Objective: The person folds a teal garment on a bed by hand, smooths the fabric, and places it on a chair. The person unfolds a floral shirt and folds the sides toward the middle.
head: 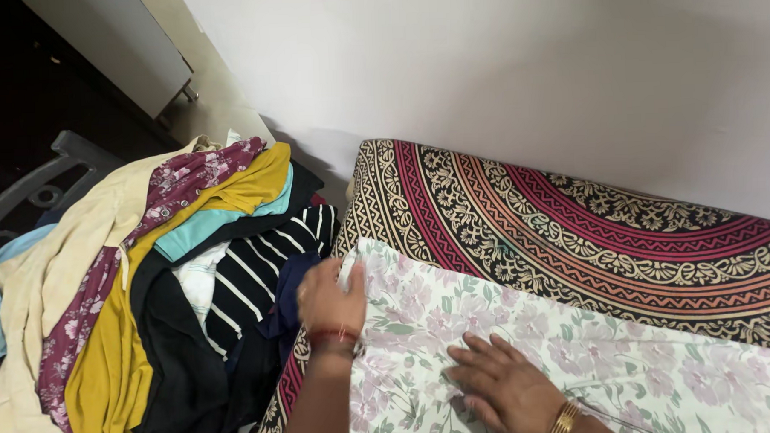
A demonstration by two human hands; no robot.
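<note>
A white cloth with pink flowers and green leaves (577,346) lies spread on a bed. My left hand (330,297) grips its near left corner at the bed's edge; a red thread band sits on that wrist. Flat on the floral cloth, fingers apart, rests my right hand (503,383), with a gold bangle at the wrist. Under the cloth is a patterned bedspread (589,209) in red, black and cream rings.
Left of the bed a heap of clothes (148,284) lies over a grey chair (55,172): cream, maroon floral, mustard, teal, black, and a black-and-white striped piece (259,268). A white wall (482,59) runs behind the bed. A pale cabinet (114,38) stands at the top left.
</note>
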